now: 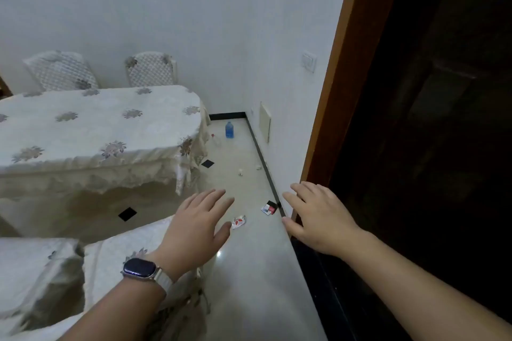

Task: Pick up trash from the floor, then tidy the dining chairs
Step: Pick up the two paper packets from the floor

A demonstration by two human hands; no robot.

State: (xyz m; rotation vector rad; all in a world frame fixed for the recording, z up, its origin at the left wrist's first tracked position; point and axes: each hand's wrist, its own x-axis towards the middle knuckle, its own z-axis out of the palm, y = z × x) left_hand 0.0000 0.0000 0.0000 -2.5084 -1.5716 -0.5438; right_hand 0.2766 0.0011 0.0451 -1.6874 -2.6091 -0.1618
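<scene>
Cream-clothed dining table left, covered chairs behind; pale floor strip littered; step in hand: trash pickup, nothing gathered yet; left hand, right hand both spread flat, empty; blue bottle upright far corner; red-white wrapper nearest, long axis diagonal, just beside left thumb; next move likely stoop, pinch it.

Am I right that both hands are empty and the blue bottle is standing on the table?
Not quite. In the head view the left hand and right hand are empty, but the blue bottle stands on the floor beyond the table.
</scene>
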